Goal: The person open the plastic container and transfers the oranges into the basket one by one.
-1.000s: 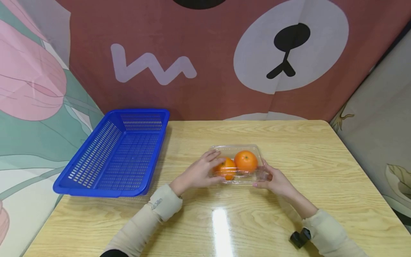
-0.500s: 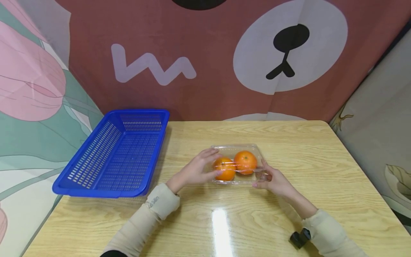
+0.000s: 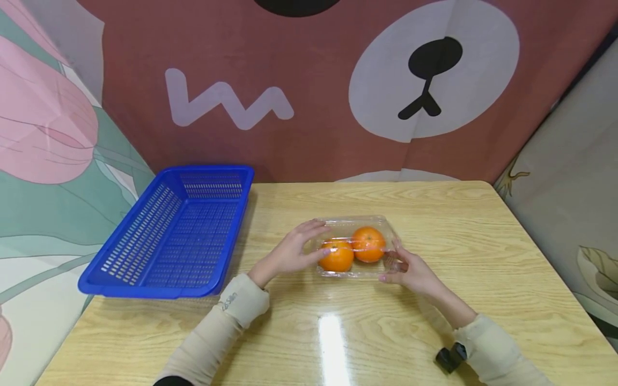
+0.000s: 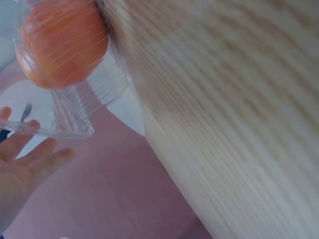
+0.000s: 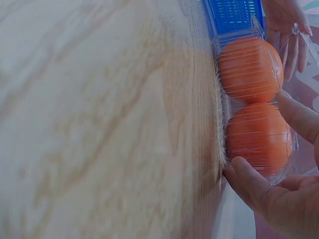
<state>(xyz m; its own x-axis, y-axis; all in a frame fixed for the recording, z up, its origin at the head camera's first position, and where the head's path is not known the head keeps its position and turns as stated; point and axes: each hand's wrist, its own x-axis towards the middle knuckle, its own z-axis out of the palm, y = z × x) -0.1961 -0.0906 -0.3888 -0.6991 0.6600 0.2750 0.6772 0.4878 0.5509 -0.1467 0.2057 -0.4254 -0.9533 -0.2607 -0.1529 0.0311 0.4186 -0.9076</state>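
Note:
A clear plastic clamshell box (image 3: 354, 221) lies on the wooden table, with two oranges inside: one at left (image 3: 336, 258) and one at right (image 3: 369, 244). My left hand (image 3: 296, 249) is at the box's left end, fingers spread and fairly straight, touching the lid's edge. In the left wrist view that lid edge (image 4: 75, 133) stands away from the base. My right hand (image 3: 415, 271) grips the right end between thumb and fingers; the right wrist view has its thumb (image 5: 246, 174) low on the box. The lid covers part of the left fingers.
A blue plastic basket (image 3: 248, 187) with slotted sides stands at the table's left. A small black object (image 3: 450, 358) sits beside the right sleeve. Behind the table (image 3: 386, 332) hangs a brown cloth with a cartoon bear face (image 3: 318, 145).
My left hand has shifted slightly left off the left orange, which shows more fully. The lid's front edge looks raised higher. My right hand stays put on the box.

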